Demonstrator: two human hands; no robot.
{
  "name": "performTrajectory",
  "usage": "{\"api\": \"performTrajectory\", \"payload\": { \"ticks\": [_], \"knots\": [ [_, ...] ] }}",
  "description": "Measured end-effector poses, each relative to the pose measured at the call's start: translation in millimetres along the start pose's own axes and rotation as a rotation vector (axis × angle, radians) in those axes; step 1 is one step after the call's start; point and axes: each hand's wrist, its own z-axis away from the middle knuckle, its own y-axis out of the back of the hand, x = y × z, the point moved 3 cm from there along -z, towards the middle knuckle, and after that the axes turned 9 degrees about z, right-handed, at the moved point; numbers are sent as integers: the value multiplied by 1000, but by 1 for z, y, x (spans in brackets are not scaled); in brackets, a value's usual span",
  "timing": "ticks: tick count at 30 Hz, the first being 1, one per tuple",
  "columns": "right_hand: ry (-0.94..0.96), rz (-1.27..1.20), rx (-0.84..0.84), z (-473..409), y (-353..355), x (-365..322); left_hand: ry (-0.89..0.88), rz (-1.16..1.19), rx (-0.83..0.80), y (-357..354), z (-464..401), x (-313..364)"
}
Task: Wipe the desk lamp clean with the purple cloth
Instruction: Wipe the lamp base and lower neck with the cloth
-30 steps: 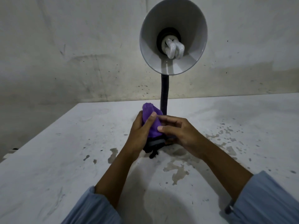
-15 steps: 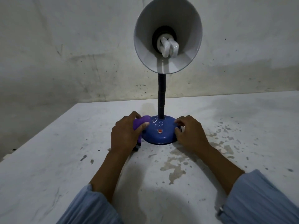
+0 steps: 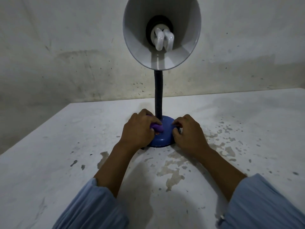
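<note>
Bunching the small purple cloth (image 3: 157,128) in a closed grip, the left hand (image 3: 138,130) pressed it onto the top of the desk lamp's round blue base (image 3: 165,138), beside the black flexible neck (image 3: 158,95). The right hand (image 3: 189,132) curled its fingers over the base's right edge, apparently steadying the lamp on the stained white worktop (image 3: 66,146) against the rubbing. The grey shade (image 3: 137,30) faced the person, likely still unwiped.

stained white table (image 3: 66,146), scuffed wall (image 3: 66,47)
</note>
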Motion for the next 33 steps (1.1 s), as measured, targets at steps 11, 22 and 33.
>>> {"api": "performTrajectory", "payload": {
  "ticks": [11,22,33],
  "knots": [
    [-15,-29,-4,0,0,0,34,37,206,14,14,-15],
    [-14,-33,-8,1,0,0,244,-1,244,15,19,-17],
    [-21,-9,-4,0,-2,1,-46,18,-64,18,14,4]
  ]
}}
